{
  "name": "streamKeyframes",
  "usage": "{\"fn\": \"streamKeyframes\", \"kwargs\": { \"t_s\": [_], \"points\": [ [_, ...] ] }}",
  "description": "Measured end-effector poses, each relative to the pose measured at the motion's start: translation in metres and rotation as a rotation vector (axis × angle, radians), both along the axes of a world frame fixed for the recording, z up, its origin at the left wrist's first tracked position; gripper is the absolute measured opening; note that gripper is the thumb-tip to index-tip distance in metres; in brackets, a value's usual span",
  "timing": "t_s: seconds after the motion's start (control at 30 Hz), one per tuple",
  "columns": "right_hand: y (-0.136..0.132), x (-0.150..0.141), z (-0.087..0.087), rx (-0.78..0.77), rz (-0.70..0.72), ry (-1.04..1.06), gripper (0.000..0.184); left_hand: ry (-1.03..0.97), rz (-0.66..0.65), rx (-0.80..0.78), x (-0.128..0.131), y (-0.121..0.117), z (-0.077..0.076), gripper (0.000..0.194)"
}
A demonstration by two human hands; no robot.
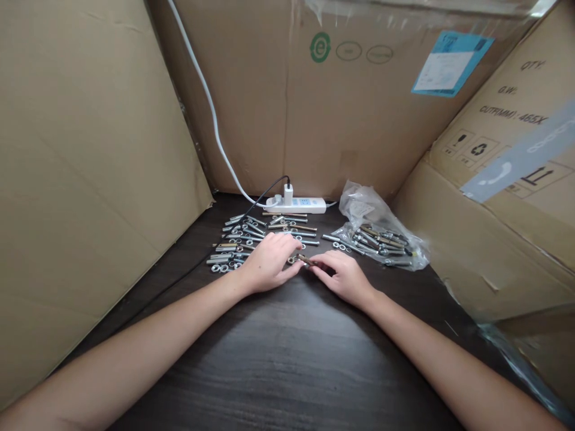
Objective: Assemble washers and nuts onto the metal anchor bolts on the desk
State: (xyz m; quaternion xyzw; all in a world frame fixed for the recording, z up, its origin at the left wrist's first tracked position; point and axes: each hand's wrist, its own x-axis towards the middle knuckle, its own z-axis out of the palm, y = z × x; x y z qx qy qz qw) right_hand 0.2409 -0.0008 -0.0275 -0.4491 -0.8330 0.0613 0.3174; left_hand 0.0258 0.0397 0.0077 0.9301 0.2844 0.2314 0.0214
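My left hand [268, 261] rests palm down on the dark wooden table [287, 359], its fingers curled over the near edge of a spread of loose metal bolts, nuts and washers [245, 239]. My right hand [344, 275] lies just to its right, fingertips pinched on one end of a small bolt [306, 259] that sits between the two hands. The left thumb and fingertips touch the bolt's other end, where a small nut or washer shows.
A clear plastic bag [380, 230] holding more bolts lies at the right. A white power strip [296, 204] with a plugged adapter and white cable sits at the back. Cardboard boxes [90, 179] wall in the table on the left, back and right.
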Motion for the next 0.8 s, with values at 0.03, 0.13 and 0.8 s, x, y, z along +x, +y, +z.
{"fn": "streamKeyframes", "kwargs": {
  "t_s": [0.03,0.13,0.8],
  "points": [
    [0.000,0.000,0.000,-0.005,-0.006,-0.001,0.017,-0.001,0.003,0.004,-0.001,0.001,0.000,0.019],
    [0.000,0.000,0.002,-0.014,-0.008,-0.012,0.015,0.012,-0.017,0.019,-0.001,0.002,-0.001,0.021],
    [-0.012,-0.008,0.006,-0.239,0.032,0.226,0.020,0.064,-0.091,0.126,0.002,-0.004,-0.003,0.019]
  ]
}}
